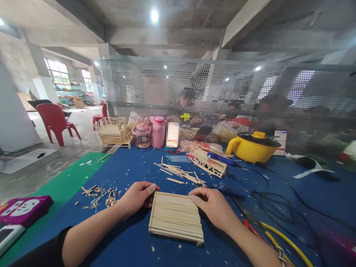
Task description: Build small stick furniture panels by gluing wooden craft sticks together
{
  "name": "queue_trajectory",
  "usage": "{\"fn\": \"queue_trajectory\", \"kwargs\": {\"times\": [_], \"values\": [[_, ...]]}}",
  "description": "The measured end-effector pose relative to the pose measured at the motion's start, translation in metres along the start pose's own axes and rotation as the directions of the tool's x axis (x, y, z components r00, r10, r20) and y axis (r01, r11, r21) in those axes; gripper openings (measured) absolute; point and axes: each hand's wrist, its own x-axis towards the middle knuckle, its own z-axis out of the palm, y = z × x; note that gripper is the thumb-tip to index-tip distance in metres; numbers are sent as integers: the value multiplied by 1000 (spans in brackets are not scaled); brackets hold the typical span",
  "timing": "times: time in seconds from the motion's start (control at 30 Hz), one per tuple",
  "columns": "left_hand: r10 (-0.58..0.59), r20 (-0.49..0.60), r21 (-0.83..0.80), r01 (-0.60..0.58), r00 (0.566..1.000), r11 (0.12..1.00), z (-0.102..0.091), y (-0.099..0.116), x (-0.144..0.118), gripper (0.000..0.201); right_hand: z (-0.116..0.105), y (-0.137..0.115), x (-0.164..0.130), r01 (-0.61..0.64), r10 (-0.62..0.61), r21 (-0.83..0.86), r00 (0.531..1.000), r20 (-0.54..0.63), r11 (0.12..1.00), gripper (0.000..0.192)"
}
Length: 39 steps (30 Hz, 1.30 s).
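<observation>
Stick panel (pixel 175 217), gripped at its far corners by both hands (pixel 140 195) (pixel 214 207), loose sticks (pixel 181 172) beyond, blue tabletop (pixel 122 241) beneath

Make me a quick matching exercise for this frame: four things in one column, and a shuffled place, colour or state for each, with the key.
Things:
1. Slatted wooden panel
2. Pot
3. Short stick pieces
4. Power strip

Descriptions:
A. Scattered to the left of the left hand
B. Purple, at the picture's left edge
C. Between the left hand and the right hand
D. Yellow, with a dark lid

Pairs: 1-C, 2-D, 3-A, 4-B
</observation>
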Motion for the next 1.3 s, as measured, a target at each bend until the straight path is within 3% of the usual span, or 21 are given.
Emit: {"fn": "queue_trajectory", "kwargs": {"times": [0.57, 1.1, 1.3], "values": [[-74, -20, -2, 74, 997, 997, -2, 7, -2, 38, 4, 10, 1, -50, 50, 10, 999, -21, 999, 19], [20, -44, 123, -15, 999, 992, 0, 2, 4, 34, 5, 6, -1, -16, 14, -29, 998, -58, 999, 17], [3, -26, 167, 1, 1000, 986, 0, 4, 4, 32, -5, 16, 2, -4, 9, 78, 998, -69, 997, 25]]}}
